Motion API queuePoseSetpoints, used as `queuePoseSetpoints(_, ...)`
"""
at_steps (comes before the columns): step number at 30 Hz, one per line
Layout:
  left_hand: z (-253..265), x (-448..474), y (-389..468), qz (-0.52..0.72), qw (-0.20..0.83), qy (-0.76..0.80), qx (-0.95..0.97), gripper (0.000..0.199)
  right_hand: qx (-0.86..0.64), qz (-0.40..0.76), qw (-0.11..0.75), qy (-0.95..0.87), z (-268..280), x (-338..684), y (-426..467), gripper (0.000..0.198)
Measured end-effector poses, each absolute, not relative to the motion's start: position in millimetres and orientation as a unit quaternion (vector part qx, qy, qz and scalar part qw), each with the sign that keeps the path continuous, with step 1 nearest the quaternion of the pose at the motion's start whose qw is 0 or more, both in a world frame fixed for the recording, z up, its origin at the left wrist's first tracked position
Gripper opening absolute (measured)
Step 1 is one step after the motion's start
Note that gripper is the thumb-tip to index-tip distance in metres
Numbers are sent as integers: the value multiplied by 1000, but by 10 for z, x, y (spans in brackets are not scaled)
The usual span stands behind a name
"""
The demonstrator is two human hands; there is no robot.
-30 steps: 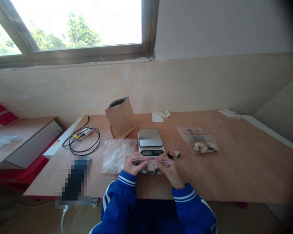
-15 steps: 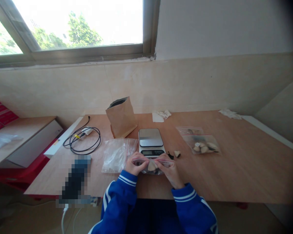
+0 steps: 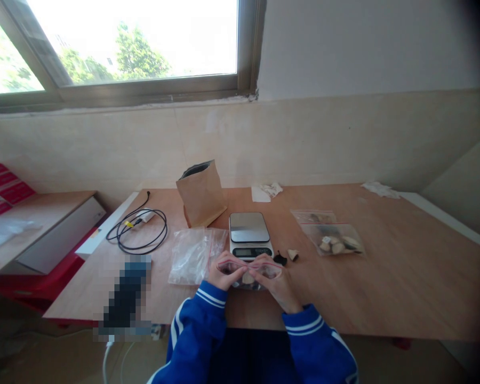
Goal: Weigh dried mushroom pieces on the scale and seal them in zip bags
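Both my hands pinch the red-edged top of a clear zip-lock bag (image 3: 251,284), which holds pale and dark pieces. My left hand (image 3: 223,272) grips the strip on the left, and my right hand (image 3: 278,282) grips it on the right. The thumbs nearly meet at the middle of the strip. Just beyond the bag stands a kitchen scale (image 3: 249,228) with a bare metal plate. To its right lie a dark piece (image 3: 280,258) and a pale piece (image 3: 293,255). My fingers partly hide the bag's contents.
Clear plastic bags (image 3: 194,256) lie left of my hands. An upright brown paper pouch (image 3: 202,194) stands behind them. Filled zip-lock bags (image 3: 336,237) lie to the right. A coiled black cable (image 3: 138,232) and a pixelated dark object (image 3: 126,296) occupy the left side.
My hands have drawn closer together along the bag's strip, and its two ends now bow open more. The view has shifted slightly; the other things stay put.
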State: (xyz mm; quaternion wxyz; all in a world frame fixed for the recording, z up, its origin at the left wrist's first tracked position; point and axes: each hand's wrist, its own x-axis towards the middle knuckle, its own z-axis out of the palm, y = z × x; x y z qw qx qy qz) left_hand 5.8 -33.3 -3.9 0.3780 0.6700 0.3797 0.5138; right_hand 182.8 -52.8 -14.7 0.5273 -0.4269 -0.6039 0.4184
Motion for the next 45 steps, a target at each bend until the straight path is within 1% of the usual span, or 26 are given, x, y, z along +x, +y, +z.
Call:
queuePoseSetpoints(12,-57,53,-308,517,366,393,667,18,-430,412,541,-594,-79,1784,-548,17)
queuePoseSetpoints(17,-41,69,-311,527,359,400,659,19,-460,402,577,-542,-76,1666,-562,21)
queuePoseSetpoints(23,-76,78,-309,528,373,401,649,21,-458,414,556,-556,-11,1637,-577,23)
queuePoseSetpoints(28,-126,59,-298,509,374,395,667,21,-454,410,562,-556,-67,1646,-576,19)
queuePoseSetpoints(34,-203,71,-274,521,337,403,672,19,-463,357,590,-557,-116,1647,-568,23)
queuePoseSetpoints(37,-214,71,-272,529,343,422,651,21,-469,318,591,-573,-115,1651,-566,21)
queuePoseSetpoints(39,-207,59,-270,538,350,429,636,22,-468,315,588,-580,-120,1658,-565,21)
queuePoseSetpoints(42,-192,37,-267,555,349,427,623,22,-478,337,571,-576,-155,1683,-562,28)
queuePoseSetpoints(45,-190,29,-265,555,357,434,613,25,-502,290,572,-580,-238,1711,-541,32)
